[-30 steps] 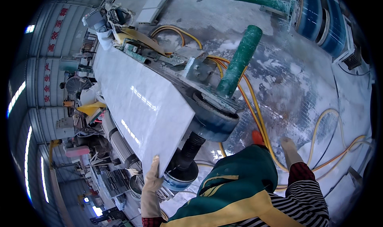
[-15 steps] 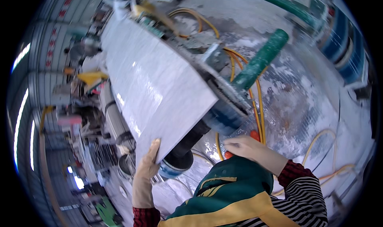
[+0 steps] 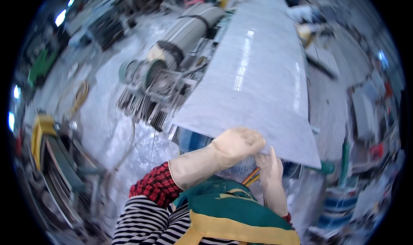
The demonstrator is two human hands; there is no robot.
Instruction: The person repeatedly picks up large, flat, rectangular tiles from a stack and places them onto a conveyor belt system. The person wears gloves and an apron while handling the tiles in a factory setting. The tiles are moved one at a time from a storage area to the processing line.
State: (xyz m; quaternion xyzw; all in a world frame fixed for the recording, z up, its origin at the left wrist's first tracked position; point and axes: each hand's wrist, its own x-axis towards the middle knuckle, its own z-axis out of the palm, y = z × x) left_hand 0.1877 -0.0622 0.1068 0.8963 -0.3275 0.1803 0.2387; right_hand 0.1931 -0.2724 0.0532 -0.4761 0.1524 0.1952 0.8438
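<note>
A large, glossy white slab (image 3: 266, 86) stretches away from me, its near edge just in front of my body. My left hand (image 3: 241, 144), in a long cream rubber glove, overlaps that edge near its middle. Its fingers are curled and bent toward the right; what they hold, if anything, is hidden. Close beside it, my right hand (image 3: 271, 169), gloved alike, is at the slab's edge. Its thumb points up over the edge and the fingers bend just under it. Below both hands hangs my green and yellow apron (image 3: 241, 206).
Left of the slab lies a grey ribbed roller-like bundle (image 3: 189, 27) with machine parts. A yellow and green frame (image 3: 56, 150) stands at lower left. A coiled hose (image 3: 81, 94) rests on the floor. Blue drums (image 3: 337, 206) stand at lower right.
My view has swung round to the left, so the slab now runs straight ahead. My left hand has left the slab's corner for mid-edge. My right hand has come from the air to the edge.
</note>
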